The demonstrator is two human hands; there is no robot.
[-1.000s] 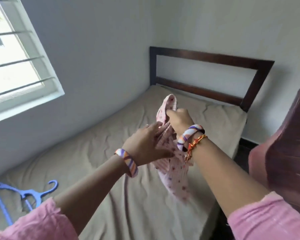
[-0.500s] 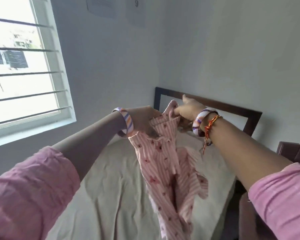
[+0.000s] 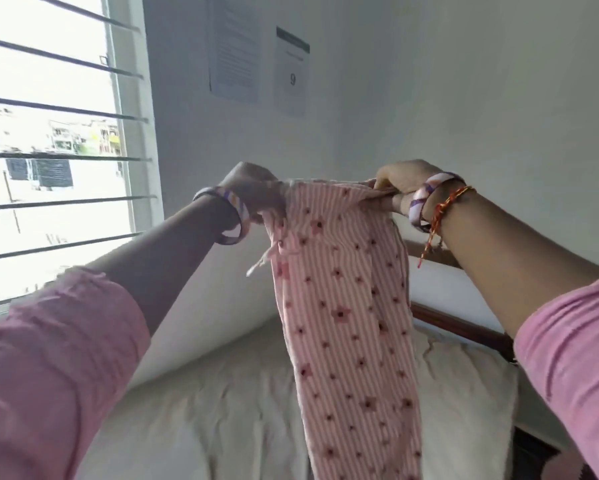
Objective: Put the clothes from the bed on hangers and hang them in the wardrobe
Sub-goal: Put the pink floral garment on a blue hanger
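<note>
A pink striped garment with dark star prints (image 3: 346,306) hangs full length in front of me, above the bed (image 3: 222,410). My left hand (image 3: 253,188) grips the left end of its top edge, and my right hand (image 3: 398,188) grips the right end. Between the two hands the top edge is stretched out flat. A white drawstring dangles below my left hand. The garment's lower part runs out of the bottom of the view. No hanger or wardrobe is in view.
A barred window (image 3: 49,150) fills the left wall. Two paper sheets (image 3: 256,57) are stuck on the wall ahead. The bed's dark wooden headboard (image 3: 464,327) stands at the right, behind the beige mattress.
Both hands have lifted the garment from over the bed to head height and pulled apart, spreading its top edge. The view has tilted up, and the blue hanger on the bed has left the view.
</note>
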